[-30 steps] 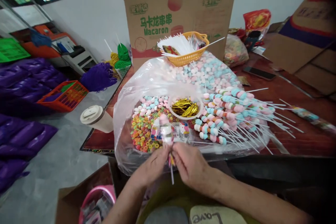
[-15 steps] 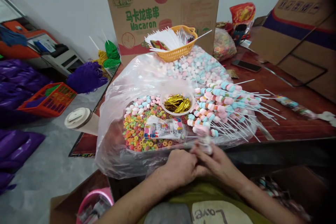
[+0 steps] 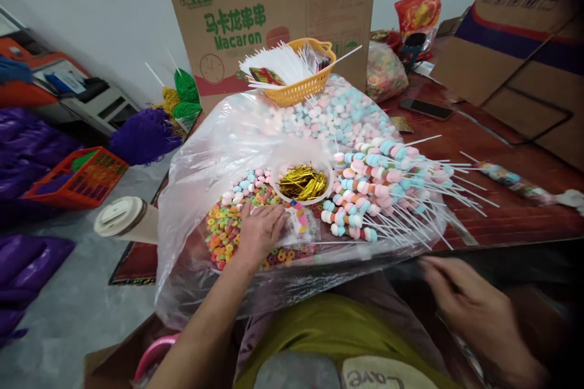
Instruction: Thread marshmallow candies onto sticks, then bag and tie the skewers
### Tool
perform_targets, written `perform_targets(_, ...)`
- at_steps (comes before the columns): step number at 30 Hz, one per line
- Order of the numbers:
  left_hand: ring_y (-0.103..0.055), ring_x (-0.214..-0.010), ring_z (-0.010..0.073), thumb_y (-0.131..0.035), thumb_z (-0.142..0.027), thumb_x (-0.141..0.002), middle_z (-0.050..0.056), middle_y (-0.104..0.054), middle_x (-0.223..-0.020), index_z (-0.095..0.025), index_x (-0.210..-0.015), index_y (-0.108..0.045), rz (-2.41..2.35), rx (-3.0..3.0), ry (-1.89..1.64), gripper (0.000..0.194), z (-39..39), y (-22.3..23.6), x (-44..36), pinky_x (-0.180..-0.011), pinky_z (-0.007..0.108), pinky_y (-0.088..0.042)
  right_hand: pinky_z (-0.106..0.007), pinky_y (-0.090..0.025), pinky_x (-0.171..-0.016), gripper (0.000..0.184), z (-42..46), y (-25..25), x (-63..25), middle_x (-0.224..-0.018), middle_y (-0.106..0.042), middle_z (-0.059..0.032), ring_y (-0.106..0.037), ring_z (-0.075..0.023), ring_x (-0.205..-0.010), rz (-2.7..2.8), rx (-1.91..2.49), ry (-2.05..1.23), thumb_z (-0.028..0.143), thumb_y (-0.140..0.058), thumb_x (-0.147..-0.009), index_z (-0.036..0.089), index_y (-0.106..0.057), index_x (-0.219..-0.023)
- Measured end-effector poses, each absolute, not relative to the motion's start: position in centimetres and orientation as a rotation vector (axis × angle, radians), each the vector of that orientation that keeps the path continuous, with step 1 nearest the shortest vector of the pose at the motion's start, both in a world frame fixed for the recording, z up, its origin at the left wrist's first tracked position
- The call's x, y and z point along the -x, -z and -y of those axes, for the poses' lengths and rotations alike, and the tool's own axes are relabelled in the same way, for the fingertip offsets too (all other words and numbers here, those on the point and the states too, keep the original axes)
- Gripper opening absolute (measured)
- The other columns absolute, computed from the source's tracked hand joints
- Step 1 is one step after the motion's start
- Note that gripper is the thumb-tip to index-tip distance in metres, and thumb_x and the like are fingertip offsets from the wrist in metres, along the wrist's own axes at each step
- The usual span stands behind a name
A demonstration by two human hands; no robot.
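My left hand lies with fingers stretched out over the printed clear plastic bags, touching them. Those bags rest on colourful ring-shaped candies. Low on the right, past the table's front edge, my right hand is smeared by motion with its fingers partly curled; whether it holds anything cannot be made out. Skewers of pink, white and blue candies lie in a pile on the plastic sheet. A white bowl holds gold twist ties.
A yellow basket of white sticks stands behind loose pastel candies. A lidded cup is at the left edge. A phone, a wrapped skewer and large cartons surround the work area.
My hands have parted. The left moved forward and left onto the plastic bags; the right swung right and down, off the table edge. The wrapped candy piece between them is no longer visible.
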State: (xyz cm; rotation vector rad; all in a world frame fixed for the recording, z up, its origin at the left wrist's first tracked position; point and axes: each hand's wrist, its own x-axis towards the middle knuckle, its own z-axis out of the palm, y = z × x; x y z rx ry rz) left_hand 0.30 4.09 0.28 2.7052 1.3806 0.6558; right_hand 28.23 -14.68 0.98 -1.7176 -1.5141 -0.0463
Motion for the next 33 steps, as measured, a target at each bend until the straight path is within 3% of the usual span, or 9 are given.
perform_targets(3,-0.059,-0.096,0.0191,-0.049,-0.025,-0.085,0.002,-0.069,-0.100,-0.025,-0.099,-0.063,-1.278,-2.760,-0.765,0.020,-2.9,-2.3,0.5,-0.104,0.047,-0.017,-0.036,-0.046,-0.073,0.014,6.9,-2.1,-22.8,-0.083,-0.063,-0.0065,-0.057,-0.0201,-0.080,1.793,1.359,0.010,0.021,-0.054,-0.080,0.020,-0.061,-0.092)
perform_targets(5,-0.061,-0.085,0.0165,-0.049,-0.023,-0.084,0.002,-0.070,-0.088,-0.023,-0.092,-0.064,-1.219,-2.694,-0.807,0.017,-2.1,-3.3,0.8,-0.101,0.043,-0.024,-0.041,-0.042,-0.085,0.033,3.4,-2.9,-19.2,-0.103,-0.060,-0.0121,-0.052,-0.0244,-0.099,1.836,1.272,-0.136,0.028,-0.057,-0.078,0.015,-0.055,-0.109)
perform_targets(8,-0.057,-0.066,0.0123,-0.047,-0.025,-0.085,0.000,-0.065,-0.069,-0.020,-0.080,-0.063,-1.138,-2.452,-0.712,0.018,-1.1,-3.7,1.0,-0.081,0.031,-0.040,-0.033,-0.044,-0.074,0.019,1.2,-3.0,-16.1,-0.090,-0.060,-0.0071,-0.053,-0.0192,-0.086,1.854,1.223,-0.486,0.026,-0.054,-0.080,0.017,-0.058,-0.096)
perform_targets(9,-0.056,-0.064,0.0117,-0.048,-0.026,-0.084,0.000,-0.063,-0.067,-0.019,-0.079,-0.062,-1.127,-2.348,-0.666,0.017,-0.9,-3.5,1.1,-0.072,0.027,-0.042,-0.030,-0.043,-0.070,0.010,1.1,-2.7,-15.8,-0.082,-0.059,-0.0049,-0.053,-0.0172,-0.080,1.851,1.220,-0.553,0.023,-0.051,-0.081,0.017,-0.058,-0.085)
perform_targets(11,-0.054,-0.063,0.0109,-0.053,-0.029,-0.081,-0.001,-0.061,-0.067,-0.017,-0.077,-0.060,-1.144,-2.141,-0.609,0.014,-0.5,-3.0,1.1,-0.061,0.022,-0.040,-0.027,-0.040,-0.064,0.016,1.7,-2.1,-16.0,-0.070,-0.054,-0.0022,-0.050,-0.0148,-0.071,1.831,1.243,-0.603,0.019,-0.048,-0.082,0.018,-0.054,-0.067)
perform_targets(16,-0.051,-0.058,0.0098,-0.055,-0.030,-0.080,-0.002,-0.059,-0.061,-0.016,-0.066,-0.057,-1.042,-1.984,-0.426,0.020,0.2,-2.8,0.5,-0.056,0.020,-0.037,-0.028,-0.039,-0.067,0.003,4.5,-2.2,-18.1,-0.077,-0.056,-0.0037,-0.049,-0.0156,-0.076,1.900,1.226,-0.641,0.018,-0.053,-0.079,0.017,-0.056,-0.078)
perform_targets(21,-0.054,-0.074,0.0133,-0.059,-0.028,-0.076,0.001,-0.062,-0.077,-0.017,-0.080,-0.060,-0.966,-2.078,-0.457,0.011,1.6,-3.1,-0.9,-0.067,0.023,-0.040,-0.025,-0.035,-0.059,0.017,5.8,-2.0,-18.4,-0.065,-0.053,-0.0019,-0.046,-0.0131,-0.065,1.854,1.330,-0.534,0.020,-0.047,-0.085,0.017,-0.054,-0.070)
perform_targets(27,-0.048,-0.054,0.0094,-0.054,-0.031,-0.079,-0.002,-0.054,-0.058,-0.016,-0.067,-0.055,-1.120,-1.816,-0.602,0.020,2.2,-0.9,-2.3,-0.053,0.020,-0.038,-0.026,-0.030,-0.055,0.039,5.5,-1.2,-20.7,-0.053,-0.046,-0.0004,-0.039,-0.0118,-0.054,1.906,1.536,-0.204,0.028,-0.037,-0.090,0.018,-0.046,-0.054)
perform_targets(33,-0.051,-0.058,0.0101,-0.043,-0.031,-0.087,-0.002,-0.056,-0.058,-0.017,-0.069,-0.057,-1.102,-2.072,-0.610,0.027,-0.4,-0.4,0.2,-0.059,0.021,-0.039,-0.034,-0.029,-0.065,0.014,5.3,-1.5,-26.1,-0.081,-0.061,-0.0097,-0.049,-0.0236,-0.081,2.174,2.041,0.349,0.021,-0.049,-0.082,0.015,-0.061,-0.077)
